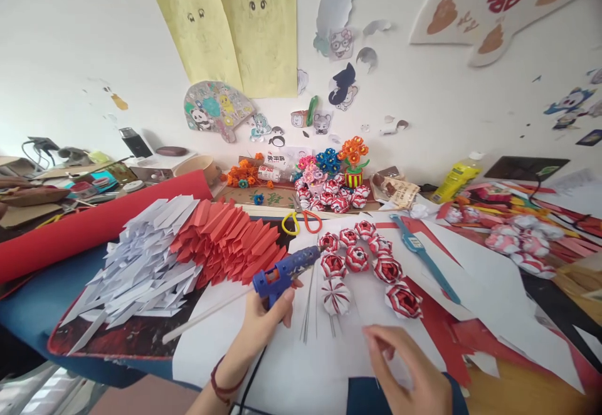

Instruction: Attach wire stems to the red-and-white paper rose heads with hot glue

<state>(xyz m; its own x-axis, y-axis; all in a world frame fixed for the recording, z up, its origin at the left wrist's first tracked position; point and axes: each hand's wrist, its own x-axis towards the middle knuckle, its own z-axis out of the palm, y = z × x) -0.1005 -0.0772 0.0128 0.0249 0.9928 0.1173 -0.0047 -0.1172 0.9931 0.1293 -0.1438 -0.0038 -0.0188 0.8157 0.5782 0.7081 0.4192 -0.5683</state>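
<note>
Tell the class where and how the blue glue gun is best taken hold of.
Grip the blue glue gun by its handle, below the body, coming from the near side, as the left hand does. Its nozzle points away toward the paper flowers and the glue stick juts out behind, so this hold likely stays clear of both.

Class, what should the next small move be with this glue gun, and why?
Probably, bring the right hand closer to the glue gun, stopping short of its front end: the left hand holds the gun by its handle, while the right hand's fingertips are drawn together, apart from it. Whether they pinch anything is too fine to tell.
</note>
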